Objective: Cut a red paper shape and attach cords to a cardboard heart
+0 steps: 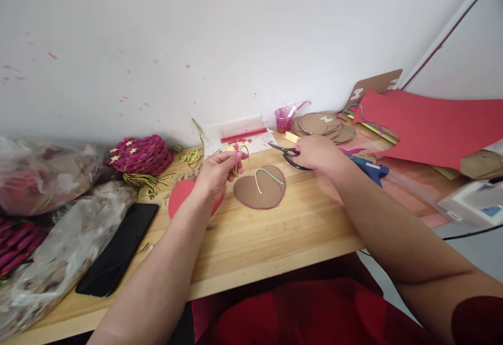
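My left hand [220, 172] is closed in a pinch on a thin olive-yellow cord [245, 149], which curls up past the fingertips. My right hand [316, 151] grips black-handled scissors [291, 157], their blades pointing left toward the back of the table. Between and below my hands lies a brown cardboard heart [255, 198] with a dark reddish edge. A yellow and turquoise piece of cord [271, 173] curves across it. Partly hidden under my left wrist is a red heart [181, 196].
Behind are a pink cup [283, 119], stacked cardboard shapes [324, 124] and small stars [239, 143]. Red sheets [432, 122] and a blue glue gun [369, 169] are right. At left are magenta braided pieces [143, 154], a phone [120, 248] and plastic bags [78, 245].
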Action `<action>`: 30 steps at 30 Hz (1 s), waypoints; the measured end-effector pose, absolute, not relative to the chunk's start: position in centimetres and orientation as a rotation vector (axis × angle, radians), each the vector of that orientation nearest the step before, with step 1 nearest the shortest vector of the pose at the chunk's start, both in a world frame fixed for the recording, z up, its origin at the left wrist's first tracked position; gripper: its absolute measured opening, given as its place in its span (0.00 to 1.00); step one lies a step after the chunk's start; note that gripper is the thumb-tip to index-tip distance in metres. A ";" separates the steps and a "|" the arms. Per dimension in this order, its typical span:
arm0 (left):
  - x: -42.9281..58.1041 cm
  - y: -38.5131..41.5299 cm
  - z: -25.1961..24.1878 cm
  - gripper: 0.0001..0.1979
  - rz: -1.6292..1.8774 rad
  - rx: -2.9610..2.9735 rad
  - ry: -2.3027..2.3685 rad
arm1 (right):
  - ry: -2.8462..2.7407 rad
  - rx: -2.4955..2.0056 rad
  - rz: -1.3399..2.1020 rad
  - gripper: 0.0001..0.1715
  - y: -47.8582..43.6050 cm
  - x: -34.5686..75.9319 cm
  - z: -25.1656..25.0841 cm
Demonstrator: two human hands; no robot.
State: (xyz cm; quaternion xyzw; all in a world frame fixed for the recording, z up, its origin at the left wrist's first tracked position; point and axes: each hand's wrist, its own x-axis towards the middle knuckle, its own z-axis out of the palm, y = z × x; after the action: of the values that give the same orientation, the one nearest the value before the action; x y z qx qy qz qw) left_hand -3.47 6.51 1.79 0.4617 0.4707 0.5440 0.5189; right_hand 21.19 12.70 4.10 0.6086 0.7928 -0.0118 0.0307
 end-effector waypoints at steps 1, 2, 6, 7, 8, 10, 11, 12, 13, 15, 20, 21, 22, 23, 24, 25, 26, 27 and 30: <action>-3.4 6.5 1.7 0.16 1.253 1.133 1.126 | 2.380 1.881 -0.044 0.25 12.9 21.5 4.2; -3.4 6.4 1.7 0.15 1.209 1.154 1.123 | 2.325 1.899 -0.054 0.25 13.1 21.8 4.3; -3.5 6.3 1.4 0.14 1.031 1.225 1.165 | 2.239 1.995 -0.081 0.18 12.9 22.2 4.7; -3.5 6.2 1.3 0.13 0.990 1.240 1.185 | 2.296 2.005 -0.076 0.16 12.7 22.0 4.7; -3.5 6.2 1.3 0.13 0.964 1.253 1.209 | 2.392 1.999 -0.078 0.15 12.4 21.7 4.6; -3.4 6.2 1.3 0.14 0.999 1.270 1.259 | 2.649 1.910 -0.171 0.14 11.8 20.7 4.3; -3.4 6.2 1.4 0.14 1.056 1.269 1.283 | 2.762 1.827 -0.275 0.13 11.5 20.2 4.0; -3.4 6.2 1.4 0.14 1.128 1.257 1.302 | 2.841 1.739 -0.397 0.13 11.2 19.5 3.7; -3.4 6.3 1.5 0.15 1.203 1.236 1.313 | 2.886 1.656 -0.489 0.12 10.9 19.0 3.4; -3.6 6.6 1.5 0.16 1.304 1.187 1.331 | 2.906 1.565 -0.566 0.10 10.4 18.0 2.9; -4.4 6.9 1.1 0.15 1.112 1.352 1.473 | 2.794 1.607 -0.543 0.11 9.7 17.4 2.9; -4.5 6.9 0.9 0.14 1.055 1.420 1.524 | 2.786 1.617 -0.529 0.12 9.6 17.5 3.0; -4.5 6.8 0.7 0.13 1.011 1.472 1.570 | 2.783 1.618 -0.521 0.12 9.6 17.6 3.1; -4.5 6.8 0.4 0.13 0.984 1.499 1.600 | 2.782 1.612 -0.517 0.13 9.6 17.6 3.2; -4.3 6.7 0.2 0.12 0.972 1.501 1.607 | 2.778 1.601 -0.517 0.12 9.7 17.7 3.2; -4.2 6.7 0.0 0.12 0.973 1.485 1.587 | 2.767 1.582 -0.518 0.11 9.7 17.7 3.3; -4.0 6.7 -0.2 0.12 0.979 1.466 1.553 | 2.748 1.565 -0.518 0.10 9.8 17.8 3.3; -3.7 6.7 -0.5 0.12 0.983 1.454 1.516 | 2.724 1.548 -0.516 0.09 9.9 17.9 3.3; -3.2 6.8 -0.9 0.10 0.949 1.474 1.436 | 2.691 1.525 -0.508 0.11 10.0 18.0 3.1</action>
State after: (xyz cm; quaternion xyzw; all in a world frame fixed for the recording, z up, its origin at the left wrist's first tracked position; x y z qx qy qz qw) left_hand -3.24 6.81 -0.91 0.5892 0.5739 0.3792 0.4238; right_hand 18.02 10.00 3.13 0.4866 0.8585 -0.1620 0.0037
